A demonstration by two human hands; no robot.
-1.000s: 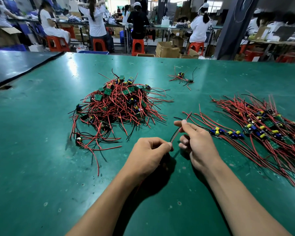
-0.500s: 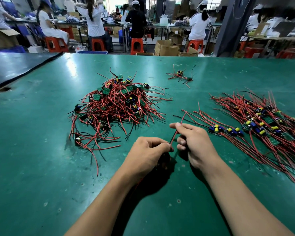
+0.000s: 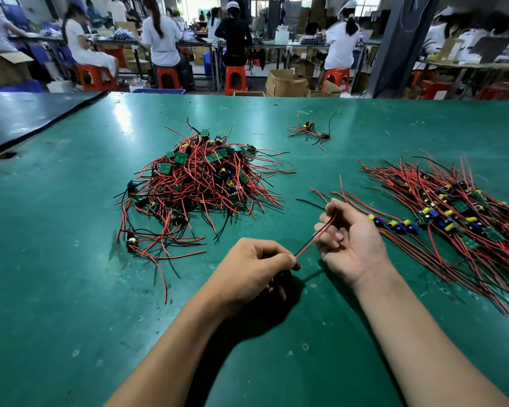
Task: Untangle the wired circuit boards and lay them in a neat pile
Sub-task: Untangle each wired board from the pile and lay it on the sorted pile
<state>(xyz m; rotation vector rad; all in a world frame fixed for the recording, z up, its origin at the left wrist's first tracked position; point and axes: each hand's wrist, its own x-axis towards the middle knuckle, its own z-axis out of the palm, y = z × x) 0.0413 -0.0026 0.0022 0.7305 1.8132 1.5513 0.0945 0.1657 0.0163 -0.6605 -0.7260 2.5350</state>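
table [image 3: 71, 289]: covered in green mat.
tangled heap [image 3: 200, 183]: piled left of centre.
sorted pile [image 3: 453, 207]: laid in rows at right.
left hand [image 3: 253, 268]: curled, wire pair [image 3: 315, 237] pinched at one end.
right hand [image 3: 350, 239]: palm up, far end pinched in fingertips.
wire pair: stretched between both hands, above the mat.

I am looking into an electronics assembly workshop: a long green work table [image 3: 71, 259] carries heaps of wired circuit boards [image 3: 200, 183], and behind it several workers [image 3: 162, 39], most in white, sit on orange stools [image 3: 235, 79] at benches [image 3: 301, 44] among cardboard boxes [image 3: 285, 83].
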